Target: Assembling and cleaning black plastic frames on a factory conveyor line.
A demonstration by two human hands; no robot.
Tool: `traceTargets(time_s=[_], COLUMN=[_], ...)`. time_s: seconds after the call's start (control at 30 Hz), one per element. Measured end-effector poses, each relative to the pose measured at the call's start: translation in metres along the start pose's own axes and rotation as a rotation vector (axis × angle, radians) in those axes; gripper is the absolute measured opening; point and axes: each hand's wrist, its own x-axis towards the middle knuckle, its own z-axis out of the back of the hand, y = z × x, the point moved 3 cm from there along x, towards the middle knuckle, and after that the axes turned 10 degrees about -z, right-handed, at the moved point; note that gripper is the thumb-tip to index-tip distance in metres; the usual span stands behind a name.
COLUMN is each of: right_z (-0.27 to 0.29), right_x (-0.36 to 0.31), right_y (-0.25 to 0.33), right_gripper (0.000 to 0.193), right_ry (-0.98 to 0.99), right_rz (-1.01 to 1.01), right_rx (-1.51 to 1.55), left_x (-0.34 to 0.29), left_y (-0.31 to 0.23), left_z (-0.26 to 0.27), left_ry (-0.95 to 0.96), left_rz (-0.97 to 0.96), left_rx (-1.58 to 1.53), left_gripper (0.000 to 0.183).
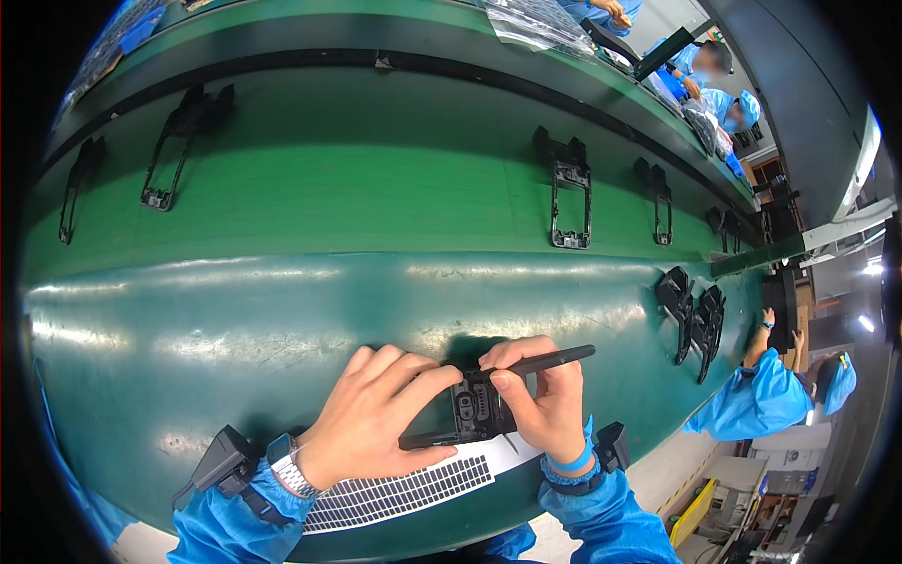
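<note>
In front of me a black plastic frame (pixel 474 406) lies at the table's near side, its long open end partly behind my fingers. My left hand (pixel 371 414) grips it from the left, index finger along its far edge and thumb along its near edge. My right hand (pixel 545 390) pinches a slim black pen-shaped tool (pixel 564 358) whose thick end points right; its other end is hidden at the frame's far edge. Under both hands lies a white sheet with rows of small black rectangular stickers (pixel 404 493).
Beyond the green table (pixel 235 329) runs a green conveyor belt (pixel 376 188) carrying similar black frames (pixel 570 202). More black parts (pixel 691 315) lie at the table's right. A co-worker in blue (pixel 756 399) sits at the far right; others work behind the belt.
</note>
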Motion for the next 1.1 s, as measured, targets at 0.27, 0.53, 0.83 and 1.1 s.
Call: traceTargets(time_s=[0.27, 0.53, 0.83, 1.1], right_z=[0.000, 0.006, 0.038, 0.058], right_x=[-0.002, -0.005, 0.006, 0.008], right_y=[-0.002, -0.003, -0.023, -0.044], right_gripper=[0.019, 0.020, 0.019, 0.019], right_ry=[0.001, -0.201, -0.624, -0.851], right_rz=[-0.003, -0.067, -0.006, -0.104], right_rx=[-0.026, 0.413, 0.625, 0.766], left_x=[-0.001, -0.001, 0.009, 0.085], left_y=[-0.001, -0.004, -0.005, 0.103], left_z=[0.000, 0.004, 0.011, 0.084], left_ry=[-0.007, 0.012, 0.038, -0.453], left_rz=[-0.028, -0.059, -0.091, 0.148], left_rx=[0.014, 0.077, 0.116, 0.649], left_gripper=[0.064, 0.066, 0.076, 0.083])
